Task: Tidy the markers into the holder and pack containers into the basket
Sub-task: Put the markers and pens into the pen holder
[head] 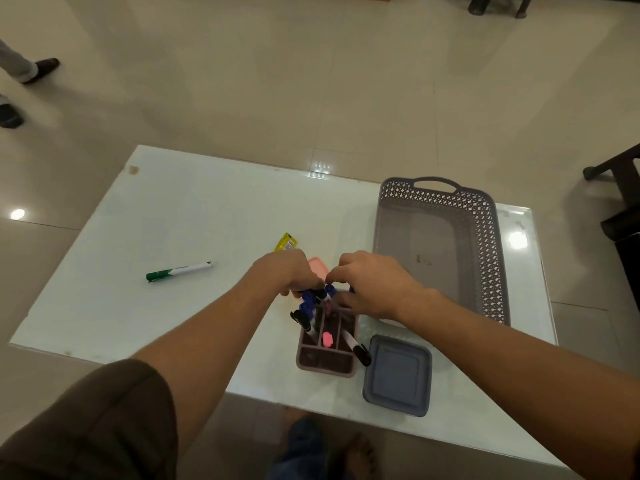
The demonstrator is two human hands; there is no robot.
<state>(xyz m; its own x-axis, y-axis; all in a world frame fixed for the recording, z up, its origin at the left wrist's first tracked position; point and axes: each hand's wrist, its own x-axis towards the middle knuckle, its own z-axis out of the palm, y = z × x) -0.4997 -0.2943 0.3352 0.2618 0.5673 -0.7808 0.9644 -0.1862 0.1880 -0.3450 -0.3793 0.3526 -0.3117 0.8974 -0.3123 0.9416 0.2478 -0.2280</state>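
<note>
On the white glass table (207, 220), a grey latticed plastic basket (485, 237) sits far right, with a square grey-blue lidded container (398, 374) nearer. At centre, the left hand (287, 271) and right hand (375, 285) pinch blue-capped markers (310, 301) together over the brown divided holder (325, 365). This looks like the marker-tidying step. Next probably comes a reach left for 1 green-capped white marker (178, 270).

We are gripping the markers (309, 300) with our left hand (287, 271) and right hand (375, 284) above the holder (325, 367) on the desk (207, 220); the green marker (178, 270) is lying well apart, the basket (485, 244) sitting just beside.
</note>
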